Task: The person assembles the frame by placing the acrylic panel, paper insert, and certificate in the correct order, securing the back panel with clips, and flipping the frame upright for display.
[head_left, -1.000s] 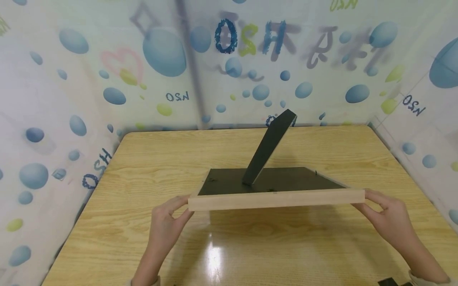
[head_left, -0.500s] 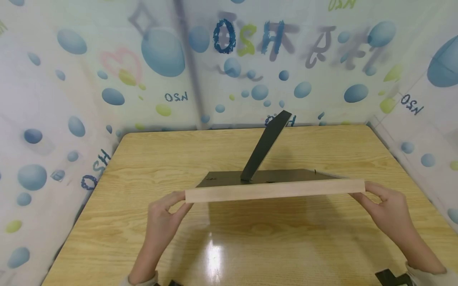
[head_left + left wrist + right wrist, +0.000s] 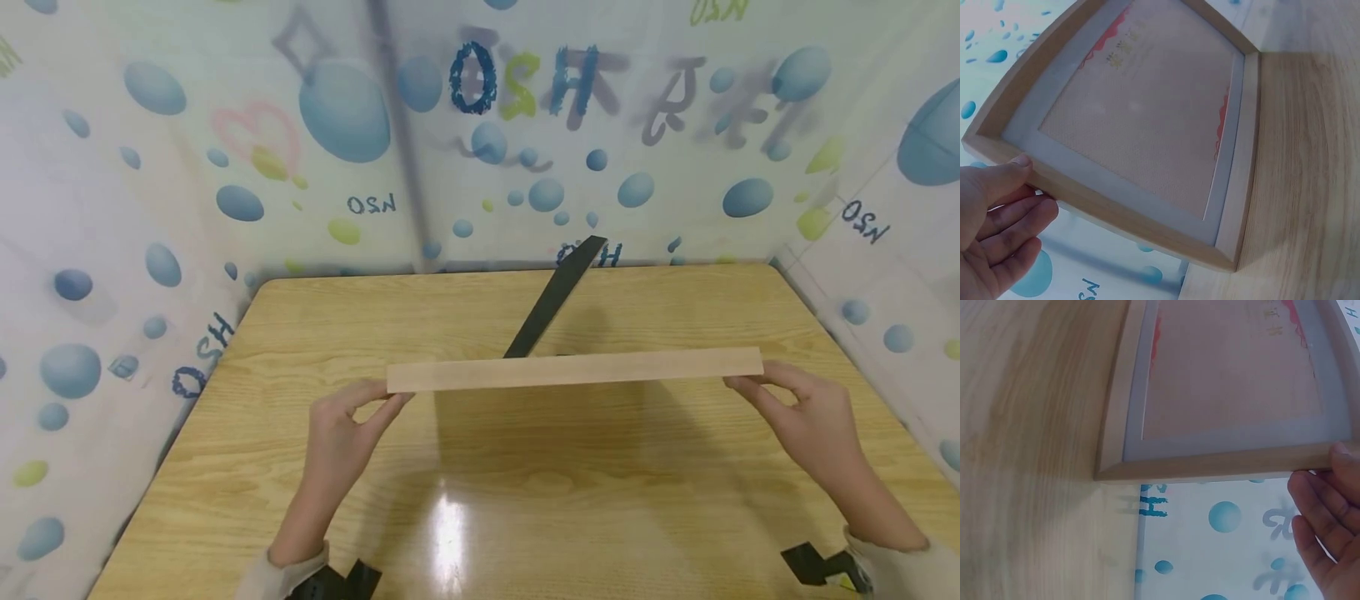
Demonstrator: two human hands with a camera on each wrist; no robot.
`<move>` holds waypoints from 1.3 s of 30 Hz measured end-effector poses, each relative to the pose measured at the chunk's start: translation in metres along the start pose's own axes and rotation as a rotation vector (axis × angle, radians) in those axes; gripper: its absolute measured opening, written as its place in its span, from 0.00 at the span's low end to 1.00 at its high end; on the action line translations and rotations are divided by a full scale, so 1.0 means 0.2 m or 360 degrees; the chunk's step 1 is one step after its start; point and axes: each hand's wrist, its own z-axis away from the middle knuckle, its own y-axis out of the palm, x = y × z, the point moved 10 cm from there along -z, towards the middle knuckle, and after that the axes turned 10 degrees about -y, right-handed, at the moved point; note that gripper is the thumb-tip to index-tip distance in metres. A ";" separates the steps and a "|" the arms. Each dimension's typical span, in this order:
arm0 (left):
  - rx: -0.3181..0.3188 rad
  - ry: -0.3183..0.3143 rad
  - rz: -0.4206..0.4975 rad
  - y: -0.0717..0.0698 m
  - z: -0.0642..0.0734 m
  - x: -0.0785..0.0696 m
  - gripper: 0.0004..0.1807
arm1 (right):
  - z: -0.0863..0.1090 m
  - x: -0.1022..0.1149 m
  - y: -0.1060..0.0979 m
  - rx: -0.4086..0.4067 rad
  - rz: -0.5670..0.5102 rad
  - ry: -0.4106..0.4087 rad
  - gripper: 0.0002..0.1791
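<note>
A light wooden picture frame [image 3: 573, 369] is held level in front of me, seen edge-on in the head view. My left hand [image 3: 341, 437] pinches its left end between thumb and fingers. At the right end, my right hand [image 3: 813, 425] grips the frame the same way. A black easel leg [image 3: 558, 296] sticks up from the back, leaning right; the back panel itself is almost hidden behind the near edge. Both wrist views show the front: a pale mat around a pinkish picture [image 3: 1141, 112] with red edging and small yellow marks.
Below the frame lies a wood-grain table [image 3: 555, 517], with the frame's shadow and a bright reflection on it. A patterned cloth wall [image 3: 480, 183] with blue spots and letters closes off the back and sides. Black wrist mounts [image 3: 821, 567] show at the cuffs.
Both hands have raised the frame's near edge in the head view. The black back panel, visible earlier, has gone out of sight, and the easel leg looks narrower. The grip is unchanged.
</note>
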 end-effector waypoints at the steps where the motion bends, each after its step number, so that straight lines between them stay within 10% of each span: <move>1: -0.0001 0.0006 -0.0012 0.00 -0.01 0.00 0.10 | -0.01 0.00 0.00 0.0005 0.0004 0.0013 0.06; 39: -0.0042 0.0004 0.0063 0.03 -0.22 0.08 0.05 | -0.23 -0.13 0.09 0.0034 -0.0098 0.0143 0.06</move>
